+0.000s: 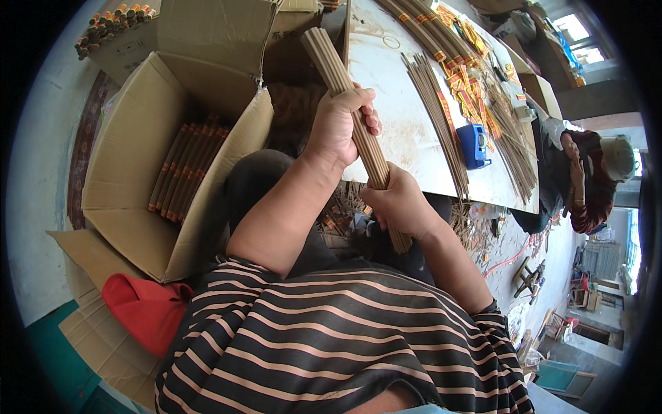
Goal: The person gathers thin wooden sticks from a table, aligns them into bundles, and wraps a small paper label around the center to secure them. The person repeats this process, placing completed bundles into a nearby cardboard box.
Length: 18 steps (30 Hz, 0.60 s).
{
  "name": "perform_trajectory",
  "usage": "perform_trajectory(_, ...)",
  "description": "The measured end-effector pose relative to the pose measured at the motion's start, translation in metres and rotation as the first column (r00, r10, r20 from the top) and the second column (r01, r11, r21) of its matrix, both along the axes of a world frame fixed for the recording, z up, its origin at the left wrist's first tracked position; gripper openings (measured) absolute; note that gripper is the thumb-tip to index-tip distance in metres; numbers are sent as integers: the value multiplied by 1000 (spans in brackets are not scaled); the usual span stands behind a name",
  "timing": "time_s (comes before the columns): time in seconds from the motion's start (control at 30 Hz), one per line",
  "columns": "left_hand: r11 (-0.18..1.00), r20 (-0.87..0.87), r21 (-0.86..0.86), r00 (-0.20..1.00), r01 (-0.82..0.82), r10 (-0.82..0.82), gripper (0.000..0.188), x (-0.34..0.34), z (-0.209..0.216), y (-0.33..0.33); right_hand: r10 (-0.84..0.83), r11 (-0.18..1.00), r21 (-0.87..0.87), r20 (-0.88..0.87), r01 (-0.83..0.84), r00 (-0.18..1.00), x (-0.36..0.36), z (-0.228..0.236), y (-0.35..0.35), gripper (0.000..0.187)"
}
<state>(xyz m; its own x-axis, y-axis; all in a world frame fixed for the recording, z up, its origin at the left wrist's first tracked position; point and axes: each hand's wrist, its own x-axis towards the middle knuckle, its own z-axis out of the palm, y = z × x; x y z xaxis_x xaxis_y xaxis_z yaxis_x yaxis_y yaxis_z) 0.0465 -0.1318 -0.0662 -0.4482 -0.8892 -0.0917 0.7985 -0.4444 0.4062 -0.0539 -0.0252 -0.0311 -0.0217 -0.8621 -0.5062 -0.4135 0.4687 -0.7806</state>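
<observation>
A thick bundle of brown incense sticks slants across the middle of the view, its upper end tipped to the left. My left hand is closed around the upper part of the bundle. Lower down, my right hand wraps the same bundle near its bottom end. The palm side of both grips is hidden. Beyond my hands lies a white table, with a row of loose incense sticks and a blue tape dispenser on it.
An open cardboard box at my left holds several wrapped incense bundles. A red cloth lies by its flap. Red and yellow paper labels are scattered on the table. Another person sits at the right. Broken sticks litter the floor.
</observation>
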Motion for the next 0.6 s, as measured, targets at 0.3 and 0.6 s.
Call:
perform_trajectory(0.3,1000,-41,15,999,-6,7,13,5,2,-2,44,997,-58,-158,-54,986,2,-6,-5,20)
perform_trajectory(0.6,996,-136,-91,990,15,-28,14,9,7,-1,39,997,-59,-94,-45,995,4,3,-6,19)
